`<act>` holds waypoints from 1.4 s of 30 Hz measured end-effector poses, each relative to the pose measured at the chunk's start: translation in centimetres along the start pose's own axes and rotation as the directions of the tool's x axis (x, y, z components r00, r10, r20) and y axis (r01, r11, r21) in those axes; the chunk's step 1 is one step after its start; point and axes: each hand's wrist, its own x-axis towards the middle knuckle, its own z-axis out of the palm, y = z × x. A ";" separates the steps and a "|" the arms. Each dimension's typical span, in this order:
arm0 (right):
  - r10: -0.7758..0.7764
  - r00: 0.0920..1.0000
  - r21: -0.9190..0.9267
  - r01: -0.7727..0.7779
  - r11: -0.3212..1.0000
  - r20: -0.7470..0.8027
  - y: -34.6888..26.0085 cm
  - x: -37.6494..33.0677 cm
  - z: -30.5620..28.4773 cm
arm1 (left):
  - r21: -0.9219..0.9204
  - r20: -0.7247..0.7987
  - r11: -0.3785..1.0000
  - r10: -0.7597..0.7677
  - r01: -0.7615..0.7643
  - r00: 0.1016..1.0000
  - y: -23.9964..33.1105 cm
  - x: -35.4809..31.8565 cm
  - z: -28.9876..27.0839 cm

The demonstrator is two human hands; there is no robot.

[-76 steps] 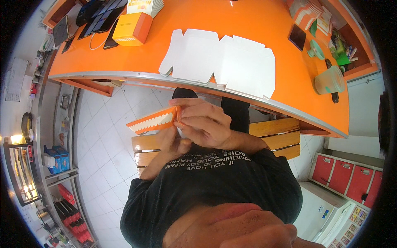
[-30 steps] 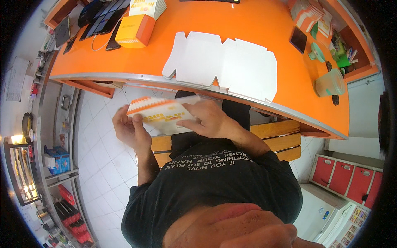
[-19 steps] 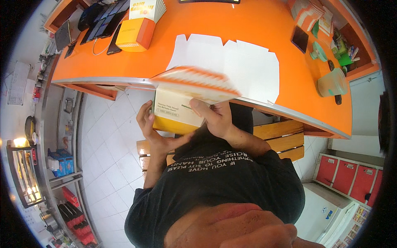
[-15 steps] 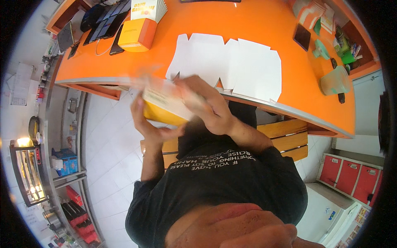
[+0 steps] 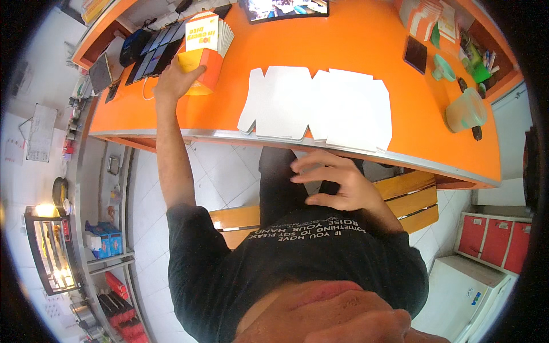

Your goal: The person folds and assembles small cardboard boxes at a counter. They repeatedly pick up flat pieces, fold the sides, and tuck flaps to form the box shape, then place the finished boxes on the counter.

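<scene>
At the left of the orange table, my left hand (image 5: 173,82) is closed on a yellow and orange folded carton (image 5: 211,71). Its thumb lies across the near part of the carton, and the other fingers are partly hidden at the left side. Right behind stands a row of flattened-looking white and orange cartons (image 5: 203,31), nested together. My right hand (image 5: 337,180) hovers below the table's front edge, over my lap, with its fingers apart and nothing in it. In front of me lie several flat white die-cut cardboard blanks (image 5: 320,108), stacked and overlapping at the edge.
Several dark phones or tablets (image 5: 154,57) with a white cable lie left of the carton. A screen (image 5: 286,8) stands at the back. On the right are a phone (image 5: 416,55), a green lid (image 5: 444,67) and a translucent tub (image 5: 466,110). A wooden slatted bench (image 5: 412,188) is underneath me.
The yellow carton, held in both hands over my lap before, is gone from there. My left hand has reached forward to the carton on the table; my right hand has drawn away, opened.
</scene>
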 end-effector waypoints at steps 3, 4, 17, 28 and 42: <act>0.113 0.987 -0.003 -0.114 0.993 -0.115 -0.5 -2.9 -2.2 | -0.031 -0.022 0.998 0.046 -0.046 0.999 1.1 1.1 0.4; 0.151 0.976 -0.010 -0.155 0.988 -0.159 -0.5 -3.6 -2.9 | -0.089 -0.054 0.993 0.072 -0.077 0.996 1.4 1.5 0.7; 0.340 0.920 -0.791 -0.352 0.501 -0.194 4.2 3.5 -14.8 | -0.056 0.328 0.981 -0.157 0.185 0.932 1.1 6.1 2.6; 0.211 0.949 -0.860 -0.304 0.409 -0.235 3.7 3.8 -13.9 | 0.183 -0.333 0.972 -0.077 0.144 0.940 6.6 1.2 -1.5; 0.454 0.889 -0.783 -0.323 0.532 -0.058 6.8 5.7 -17.2 | -0.218 -0.121 0.400 0.894 -0.890 0.431 23.6 -19.3 0.5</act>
